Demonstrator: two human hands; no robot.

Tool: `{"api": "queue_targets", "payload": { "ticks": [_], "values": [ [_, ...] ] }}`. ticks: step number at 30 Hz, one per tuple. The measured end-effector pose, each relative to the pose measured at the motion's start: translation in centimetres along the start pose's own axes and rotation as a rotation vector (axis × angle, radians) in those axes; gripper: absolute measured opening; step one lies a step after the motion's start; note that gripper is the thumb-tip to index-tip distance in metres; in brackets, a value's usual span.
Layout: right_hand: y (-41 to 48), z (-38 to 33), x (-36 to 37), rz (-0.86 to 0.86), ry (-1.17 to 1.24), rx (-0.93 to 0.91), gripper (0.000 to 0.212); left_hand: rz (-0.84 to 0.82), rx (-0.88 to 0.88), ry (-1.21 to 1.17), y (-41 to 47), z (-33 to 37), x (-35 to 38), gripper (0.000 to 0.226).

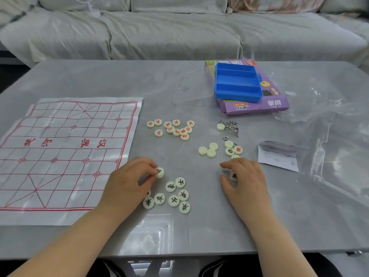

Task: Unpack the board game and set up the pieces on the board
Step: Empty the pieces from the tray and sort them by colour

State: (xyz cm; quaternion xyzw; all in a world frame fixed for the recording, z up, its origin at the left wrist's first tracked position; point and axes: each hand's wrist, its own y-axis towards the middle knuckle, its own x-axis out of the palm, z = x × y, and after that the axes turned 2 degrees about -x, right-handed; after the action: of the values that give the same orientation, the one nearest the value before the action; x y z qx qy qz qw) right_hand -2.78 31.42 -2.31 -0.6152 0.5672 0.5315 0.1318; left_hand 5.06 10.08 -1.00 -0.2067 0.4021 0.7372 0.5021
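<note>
A paper chess board with red lines lies flat at the left of the grey table, with no pieces on it. My left hand pinches a cream disc with a black character just right of the board. Several black-marked discs lie below that hand's fingers. My right hand holds another black-marked disc between thumb and fingers. Several red-marked discs are grouped further back. A few face-down discs and mixed discs lie in the middle.
An empty blue plastic tray sits on the purple game box at the back right, a clear lid beside it. Metal wire puzzles, a folded leaflet and crumpled clear wrapping lie at the right. A sofa stands behind.
</note>
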Motion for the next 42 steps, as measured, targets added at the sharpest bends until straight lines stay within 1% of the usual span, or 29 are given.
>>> {"api": "queue_targets", "payload": {
  "ticks": [2,5,8,10,11,14,16,18,20,23,25,26,27,28,30,32,33,35,37,42],
  "values": [
    [0.0,0.4,-0.2,-0.001,0.009,0.025,0.021,-0.019,0.043,0.01,0.7,1.0,0.9,0.012],
    [0.1,0.2,-0.3,-0.014,0.004,0.034,0.019,-0.025,0.065,0.088,2.1,2.1,2.1,0.028],
    [1.6,-0.9,0.2,-0.031,-0.004,-0.033,0.021,-0.109,0.12,0.197,3.4,1.6,2.7,0.029],
    [3.2,-1.4,0.5,-0.055,-0.062,-0.081,0.019,-0.182,0.186,0.246,4.0,1.1,2.6,0.03],
    [3.9,-1.5,0.6,-0.102,-0.105,-0.075,0.02,-0.222,0.22,0.261,4.2,1.0,2.3,0.031],
    [5.3,-1.4,0.8,-0.33,-0.151,0.004,0.027,-0.343,0.296,0.319,4.2,0.7,1.4,0.035],
    [5.4,-1.1,0.9,-0.364,-0.133,0.007,0.031,-0.35,0.326,0.347,3.8,0.6,1.1,0.035],
    [5.5,-0.8,1.0,-0.358,-0.13,-0.005,0.03,-0.314,0.333,0.3,3.5,0.3,1.1,0.035],
    [5.6,-1.0,0.9,-0.378,-0.164,-0.011,0.028,-0.311,0.284,0.217,3.3,0.3,1.0,0.035],
    [5.6,-1.4,0.9,-0.216,-0.249,-0.068,0.015,-0.267,0.158,0.156,3.8,1.3,1.1,0.034],
    [5.8,-1.6,0.7,-0.187,-0.259,-0.109,0.02,-0.231,0.081,0.151,5.0,2.3,1.4,0.028],
    [5.9,-1.6,0.7,-0.189,-0.261,-0.112,0.026,-0.247,0.053,0.172,5.7,2.5,2.0,0.027],
    [5.8,-1.5,0.7,-0.191,-0.26,-0.116,0.029,-0.28,0.023,0.192,6.4,2.8,2.5,0.031],
    [5.8,-1.6,0.4,-0.194,-0.216,-0.082,0.029,-0.319,0.004,0.205,7.0,3.1,3.1,0.035],
    [5.7,-1.4,-0.3,-0.247,-0.094,0.03,0.025,-0.399,-0.017,0.215,8.0,3.8,4.3,0.042],
    [5.1,-0.9,-0.8,-0.37,0.034,0.001,0.023,-0.45,-0.004,0.248,8.6,3.9,5.4,0.042],
    [4.8,-0.9,-1.0,-0.468,0.074,-0.017,0.023,-0.457,0.007,0.266,8.7,3.9,5.8,0.04],
    [4.3,-1.5,-1.3,-0.612,0.048,-0.053,0.023,-0.444,0.008,0.264,8.9,3.9,6.2,0.034],
    [4.2,-1.5,-1.2,-0.652,0.001,-0.065,0.024,-0.433,-0.006,0.235,8.8,4.0,6.3,0.03],
    [4.3,-1.5,-1.0,-0.589,-0.027,-0.082,0.025,-0.409,-0.015,0.172,8.2,3.8,5.6,0.026]
  ]
}}
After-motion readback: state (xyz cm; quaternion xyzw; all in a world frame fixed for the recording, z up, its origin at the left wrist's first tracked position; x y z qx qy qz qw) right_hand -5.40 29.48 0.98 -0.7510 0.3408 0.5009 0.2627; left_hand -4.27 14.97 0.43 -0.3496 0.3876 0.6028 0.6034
